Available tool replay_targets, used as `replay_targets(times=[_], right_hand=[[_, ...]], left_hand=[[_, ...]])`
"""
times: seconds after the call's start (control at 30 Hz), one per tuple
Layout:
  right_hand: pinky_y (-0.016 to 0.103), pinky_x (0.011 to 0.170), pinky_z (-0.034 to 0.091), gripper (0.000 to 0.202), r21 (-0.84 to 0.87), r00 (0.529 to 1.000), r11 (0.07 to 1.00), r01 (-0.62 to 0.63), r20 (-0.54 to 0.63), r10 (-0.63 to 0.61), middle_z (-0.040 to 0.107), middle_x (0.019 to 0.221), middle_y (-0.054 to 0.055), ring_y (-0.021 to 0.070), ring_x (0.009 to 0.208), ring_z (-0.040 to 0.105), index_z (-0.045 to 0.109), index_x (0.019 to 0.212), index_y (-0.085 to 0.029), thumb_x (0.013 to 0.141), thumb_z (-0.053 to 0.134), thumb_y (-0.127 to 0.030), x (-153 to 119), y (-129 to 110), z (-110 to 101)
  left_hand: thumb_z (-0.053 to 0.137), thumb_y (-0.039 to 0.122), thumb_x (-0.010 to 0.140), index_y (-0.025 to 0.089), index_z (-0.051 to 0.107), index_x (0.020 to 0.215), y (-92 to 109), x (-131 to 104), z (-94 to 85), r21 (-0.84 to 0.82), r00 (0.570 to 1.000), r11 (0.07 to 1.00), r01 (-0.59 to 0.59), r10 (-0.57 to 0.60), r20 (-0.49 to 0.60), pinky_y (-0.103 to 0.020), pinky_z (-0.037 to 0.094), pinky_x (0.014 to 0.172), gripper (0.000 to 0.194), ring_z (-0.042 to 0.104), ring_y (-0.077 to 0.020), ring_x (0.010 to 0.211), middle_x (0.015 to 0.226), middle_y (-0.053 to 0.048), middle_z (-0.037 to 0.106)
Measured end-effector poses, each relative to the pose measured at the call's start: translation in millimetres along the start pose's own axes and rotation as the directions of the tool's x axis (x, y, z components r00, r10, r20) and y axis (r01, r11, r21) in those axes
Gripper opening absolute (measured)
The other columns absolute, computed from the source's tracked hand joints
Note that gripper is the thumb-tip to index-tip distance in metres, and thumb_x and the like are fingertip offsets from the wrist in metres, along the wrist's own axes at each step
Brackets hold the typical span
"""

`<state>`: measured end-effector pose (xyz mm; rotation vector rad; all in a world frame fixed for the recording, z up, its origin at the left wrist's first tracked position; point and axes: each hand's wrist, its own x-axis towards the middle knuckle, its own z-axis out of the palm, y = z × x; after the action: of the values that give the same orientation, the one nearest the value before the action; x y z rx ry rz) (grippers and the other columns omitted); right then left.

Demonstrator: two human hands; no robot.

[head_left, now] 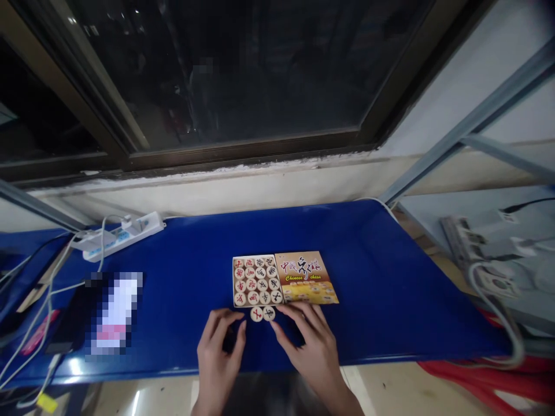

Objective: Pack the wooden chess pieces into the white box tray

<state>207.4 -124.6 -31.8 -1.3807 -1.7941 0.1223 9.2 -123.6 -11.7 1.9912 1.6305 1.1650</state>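
An open box [258,281] on the blue table holds rows of round wooden Chinese chess pieces with red and black characters. Against its right side lies the printed lid [307,278] marked "Chinese chess". Two loose pieces, one red-marked [256,314] and one black-marked [269,313], lie side by side just in front of the box. My left hand [222,344] is left of them, thumb and fingers apart, holding nothing. My right hand [307,341] is at their right, thumb and index fingertips apart beside the black-marked piece; whether they touch it is unclear.
On the left of the blue table [182,277] lie a pixelated phone-like device [115,312], a dark item and white cables. A white power strip [125,234] stands at the back left. Metal frame bars and a window border the table. Red fabric [477,384] hangs at the lower right.
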Motion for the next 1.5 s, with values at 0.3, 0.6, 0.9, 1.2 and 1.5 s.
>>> replay_targets(times=[0.3, 0.6, 0.9, 1.2, 1.5], right_hand=[[0.041, 0.079, 0.056, 0.017, 0.015, 0.997, 0.999, 0.051, 0.064, -0.052, 0.070, 0.095, 0.004, 0.0223, 0.088, 0.066, 0.066, 0.110, -0.024, 0.093, 0.066, -0.025, 3, 3, 3], [0.037, 0.078, 0.057, 0.017, 0.115, 0.997, 0.992, 0.049, 0.054, -0.055, 0.070, 0.094, 0.004, 0.0198, 0.085, 0.067, 0.065, 0.109, -0.024, 0.092, 0.065, -0.019, 13, -2, 0], [0.035, 0.075, 0.059, 0.026, 0.206, 0.997, 0.976, 0.068, 0.007, -0.071, 0.066, 0.098, 0.006, 0.0192, 0.088, 0.067, 0.063, 0.116, -0.023, 0.091, 0.064, -0.016, 38, 4, 11], [0.033, 0.073, 0.059, 0.027, 0.240, 0.997, 0.968, 0.071, 0.015, -0.077, 0.066, 0.097, 0.005, 0.0175, 0.086, 0.067, 0.064, 0.116, -0.023, 0.090, 0.066, -0.016, 39, 7, 15], [0.030, 0.072, 0.059, 0.029, 0.277, 0.997, 0.958, 0.072, 0.012, -0.078, 0.066, 0.097, 0.005, 0.0155, 0.082, 0.066, 0.063, 0.119, -0.024, 0.091, 0.067, -0.015, 35, 9, 15]], left_hand=[[0.064, 0.030, 0.094, 0.025, 0.070, 0.111, -5, 2, 7.0, 0.085, 0.992, 0.992, -0.092, 0.085, 0.093, -0.032, 0.059, 0.075, 0.018, 0.069, -0.0211, 0.089, 0.099, -0.006, 0.067], [0.063, 0.027, 0.095, 0.024, 0.066, 0.113, 2, 10, 3.1, 0.030, 0.986, 0.991, -0.131, 0.127, 0.107, -0.031, 0.060, 0.076, 0.019, 0.070, -0.0206, 0.091, 0.100, -0.007, 0.069], [0.066, 0.024, 0.093, 0.022, 0.064, 0.113, -10, 42, 8.9, -0.039, 0.980, 0.982, -0.187, 0.189, 0.056, -0.030, 0.055, 0.073, 0.020, 0.066, -0.0190, 0.087, 0.099, -0.007, 0.067], [0.070, 0.021, 0.090, 0.021, 0.064, 0.108, -13, 45, 9.1, -0.049, 0.978, 0.977, -0.207, 0.209, 0.021, -0.029, 0.053, 0.073, 0.019, 0.065, -0.0184, 0.085, 0.096, -0.005, 0.066], [0.072, 0.021, 0.088, 0.023, 0.063, 0.108, -15, 44, 7.1, -0.104, 0.972, 0.968, -0.228, 0.232, 0.035, -0.028, 0.052, 0.071, 0.021, 0.063, -0.0171, 0.084, 0.095, -0.004, 0.066]])
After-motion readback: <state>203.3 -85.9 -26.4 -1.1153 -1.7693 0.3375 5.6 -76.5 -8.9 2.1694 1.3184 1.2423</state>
